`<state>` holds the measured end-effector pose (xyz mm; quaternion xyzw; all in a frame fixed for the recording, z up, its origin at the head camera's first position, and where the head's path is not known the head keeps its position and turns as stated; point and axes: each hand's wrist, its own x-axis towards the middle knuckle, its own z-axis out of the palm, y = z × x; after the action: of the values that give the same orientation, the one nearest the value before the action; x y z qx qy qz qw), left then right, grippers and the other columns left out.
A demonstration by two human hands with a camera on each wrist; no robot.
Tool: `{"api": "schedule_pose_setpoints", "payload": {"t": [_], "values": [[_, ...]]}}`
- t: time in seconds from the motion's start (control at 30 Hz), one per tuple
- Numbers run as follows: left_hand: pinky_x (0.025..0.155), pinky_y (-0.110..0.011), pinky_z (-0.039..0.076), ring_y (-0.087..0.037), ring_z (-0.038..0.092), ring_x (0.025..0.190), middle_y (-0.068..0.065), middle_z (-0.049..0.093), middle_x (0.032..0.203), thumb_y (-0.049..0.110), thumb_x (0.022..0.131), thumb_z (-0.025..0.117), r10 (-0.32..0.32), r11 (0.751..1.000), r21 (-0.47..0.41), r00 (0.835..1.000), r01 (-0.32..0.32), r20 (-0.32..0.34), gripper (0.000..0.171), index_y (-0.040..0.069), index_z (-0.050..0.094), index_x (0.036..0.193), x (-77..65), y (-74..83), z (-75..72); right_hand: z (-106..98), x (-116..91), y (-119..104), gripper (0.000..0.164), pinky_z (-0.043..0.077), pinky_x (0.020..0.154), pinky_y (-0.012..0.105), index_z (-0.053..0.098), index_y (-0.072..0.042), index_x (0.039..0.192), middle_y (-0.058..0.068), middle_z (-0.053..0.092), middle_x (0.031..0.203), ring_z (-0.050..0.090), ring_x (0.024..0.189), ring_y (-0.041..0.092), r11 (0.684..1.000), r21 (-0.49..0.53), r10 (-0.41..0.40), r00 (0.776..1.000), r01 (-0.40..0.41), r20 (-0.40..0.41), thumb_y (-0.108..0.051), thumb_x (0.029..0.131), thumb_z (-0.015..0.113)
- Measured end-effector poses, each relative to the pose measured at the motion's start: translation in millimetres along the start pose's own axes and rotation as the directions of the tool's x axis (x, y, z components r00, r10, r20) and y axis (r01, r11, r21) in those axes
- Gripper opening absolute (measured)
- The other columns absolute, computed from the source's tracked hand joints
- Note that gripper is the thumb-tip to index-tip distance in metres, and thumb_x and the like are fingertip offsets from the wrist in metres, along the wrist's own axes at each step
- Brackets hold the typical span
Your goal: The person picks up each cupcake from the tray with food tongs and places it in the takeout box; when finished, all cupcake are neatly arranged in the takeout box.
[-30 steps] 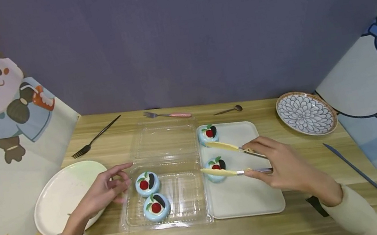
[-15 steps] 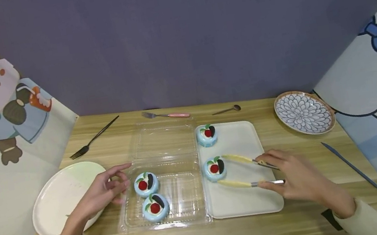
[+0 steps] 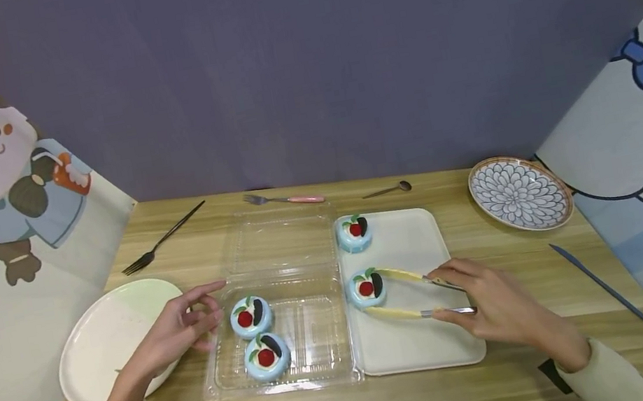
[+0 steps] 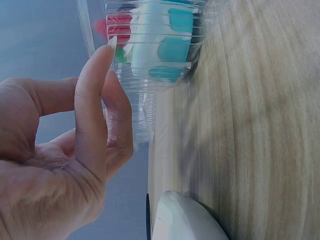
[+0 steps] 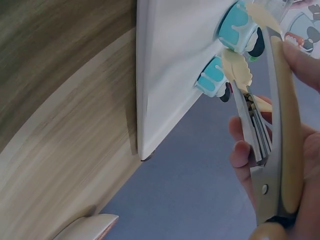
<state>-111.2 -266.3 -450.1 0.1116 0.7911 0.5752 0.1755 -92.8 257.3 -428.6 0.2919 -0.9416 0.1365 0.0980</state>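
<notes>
My right hand grips a pair of tongs with cream tips and metal arms. The tips stand on either side of the nearer blue toy cupcake on the white rectangular tray. Farther back on that tray sits another blue cupcake. Two more cupcakes lie at the left side of a clear hinged plastic box, its lid folded back. Beside the box's left edge my left hand is held with loosely bent fingers and nothing in them; whether it touches the box I cannot tell.
A pale oval plate lies partly under my left forearm. Along the back are a black fork, a pink-handled fork and a small spoon. At right are a patterned plate and a blue knife.
The tongs have drawn back to the right and come down lower, their tips now flanking the nearer tray cupcake. My left hand has stayed put.
</notes>
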Motion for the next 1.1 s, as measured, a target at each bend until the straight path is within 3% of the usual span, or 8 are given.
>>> {"api": "schedule_pose_setpoints", "payload": {"t": [0.27, 0.57, 0.77, 1.1], "values": [[0.057, -0.045, 0.063, -0.024, 0.068, 0.083, -0.019, 0.052, 0.105, 0.004, 0.096, 0.06, 0.0, 1.0, 0.005, 1.0, 0.0, -0.002, 0.056, 0.0, 0.038, 0.148, 0.1, -1.1, -0.6, 1.9, -0.4, 5.2, 0.049, 0.055, 0.058, 0.029, 0.068, -0.021, 0.119, -0.007, 0.064, 0.117, 0.065, 0.09, 0.009, 0.999, 0.0, 0.036, 0.999, -0.036, -0.018, -0.05, 0.081, 0.076], [0.057, -0.044, 0.064, -0.019, 0.067, 0.082, -0.023, 0.05, 0.106, 0.006, 0.096, 0.061, -0.007, 1.0, 0.002, 1.0, 0.007, 0.002, 0.057, 0.002, 0.039, 0.148, 0.1, 1.8, 0.6, 5.1, -0.7, 7.0, 0.048, 0.059, 0.063, 0.035, 0.068, -0.021, 0.119, -0.006, 0.064, 0.117, 0.066, 0.093, 0.011, 0.999, -0.001, 0.038, 0.999, -0.038, -0.039, -0.05, 0.081, 0.076], [0.058, -0.044, 0.064, -0.02, 0.067, 0.083, -0.023, 0.05, 0.106, 0.006, 0.096, 0.061, -0.014, 1.0, -0.004, 1.0, 0.014, 0.004, 0.057, 0.002, 0.039, 0.148, 0.8, 1.7, 0.3, -0.2, 1.1, 7.7, 0.051, 0.061, 0.079, 0.042, 0.067, -0.017, 0.122, -0.001, 0.065, 0.117, 0.066, 0.103, 0.019, 0.998, 0.028, 0.052, 0.997, -0.05, -0.062, -0.046, 0.081, 0.077], [0.057, -0.043, 0.064, -0.02, 0.067, 0.083, -0.024, 0.05, 0.106, 0.005, 0.096, 0.06, -0.014, 1.0, 0.001, 1.0, 0.014, 0.006, 0.057, 0.002, 0.039, 0.148, 0.2, 4.4, 0.4, -19.2, 17.5, -3.6, 0.056, 0.061, 0.079, 0.042, 0.066, -0.017, 0.126, 0.0, 0.065, 0.119, 0.065, 0.104, 0.02, 0.999, 0.041, 0.032, 0.987, -0.026, -0.155, -0.043, 0.079, 0.08]]}}
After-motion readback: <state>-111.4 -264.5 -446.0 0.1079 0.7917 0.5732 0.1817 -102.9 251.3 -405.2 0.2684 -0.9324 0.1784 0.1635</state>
